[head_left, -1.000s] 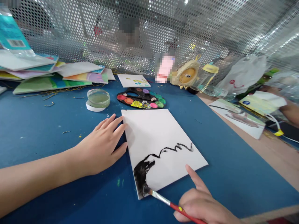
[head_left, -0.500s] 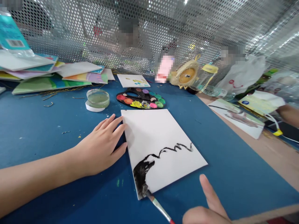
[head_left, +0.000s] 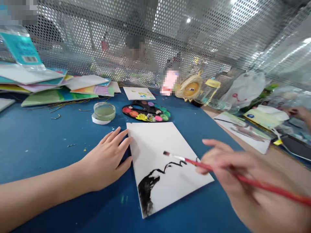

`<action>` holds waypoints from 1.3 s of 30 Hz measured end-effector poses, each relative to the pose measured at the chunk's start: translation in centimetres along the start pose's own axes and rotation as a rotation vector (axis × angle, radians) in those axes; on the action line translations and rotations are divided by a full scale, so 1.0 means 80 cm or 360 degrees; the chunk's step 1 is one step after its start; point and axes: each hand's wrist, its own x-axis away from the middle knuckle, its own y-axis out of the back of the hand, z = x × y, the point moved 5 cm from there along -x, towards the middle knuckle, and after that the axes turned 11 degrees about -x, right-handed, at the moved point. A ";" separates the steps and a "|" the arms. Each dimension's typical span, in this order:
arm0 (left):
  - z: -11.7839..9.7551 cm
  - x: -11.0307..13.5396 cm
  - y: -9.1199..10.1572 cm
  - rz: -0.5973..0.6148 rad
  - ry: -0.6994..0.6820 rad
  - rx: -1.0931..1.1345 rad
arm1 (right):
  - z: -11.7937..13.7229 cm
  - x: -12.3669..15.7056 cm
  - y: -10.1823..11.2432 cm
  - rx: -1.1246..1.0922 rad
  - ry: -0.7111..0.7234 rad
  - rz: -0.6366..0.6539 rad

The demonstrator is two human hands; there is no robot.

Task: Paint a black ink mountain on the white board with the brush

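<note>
Fingers of left hand [head_left: 107, 161] spread against one canvas board [head_left: 165, 145]; right hand's [head_left: 243, 181] clamped on one paintbrush [head_left: 262, 185].

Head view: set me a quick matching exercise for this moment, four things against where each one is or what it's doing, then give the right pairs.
1. left hand
2. right hand
3. black paint
4. clear round dish of greenish liquid

A. holding a red-handled paintbrush above the white board
B. left of the paint palette
C. against the board's left edge
D. on the board's lower left

Pairs: 1-C, 2-A, 3-D, 4-B
</note>
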 end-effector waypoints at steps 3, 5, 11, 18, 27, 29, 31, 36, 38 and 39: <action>0.000 0.001 0.001 -0.0015 -0.0003 0.0007 | 0.002 -0.064 0.003 -0.0064 0.0129 -0.0008; 0.000 0.001 0.002 -0.0033 -0.0006 0.0010 | 0.000 -0.102 0.001 -0.0157 0.0194 -0.0060; 0.000 0.001 0.004 -0.0106 -0.0020 0.0042 | -0.023 -0.191 -0.040 -0.0231 0.0110 0.0077; -0.002 -0.003 0.012 -0.0104 -0.0012 0.0059 | -0.080 -0.238 -0.086 -0.0316 -0.0241 0.0213; -0.002 -0.007 0.020 -0.0222 -0.0054 0.0051 | -0.155 -0.245 -0.128 -0.0556 -0.0356 0.0262; -0.002 -0.007 0.019 -0.0247 -0.0057 0.0052 | -0.163 -0.244 -0.136 -0.0578 -0.0364 0.0260; -0.001 -0.007 0.018 -0.0250 -0.0049 0.0048 | -0.168 -0.242 -0.144 -0.0580 -0.0349 0.0276; -0.003 -0.009 0.020 -0.0217 -0.0073 -0.0035 | -0.173 -0.239 -0.154 -0.0591 -0.0292 0.0316; -0.002 -0.009 0.021 -0.0223 -0.0076 -0.0020 | -0.173 -0.239 -0.155 -0.0622 -0.0278 0.0341; -0.002 -0.009 0.021 -0.0223 -0.0076 -0.0003 | -0.173 -0.240 -0.155 -0.0634 -0.0275 0.0339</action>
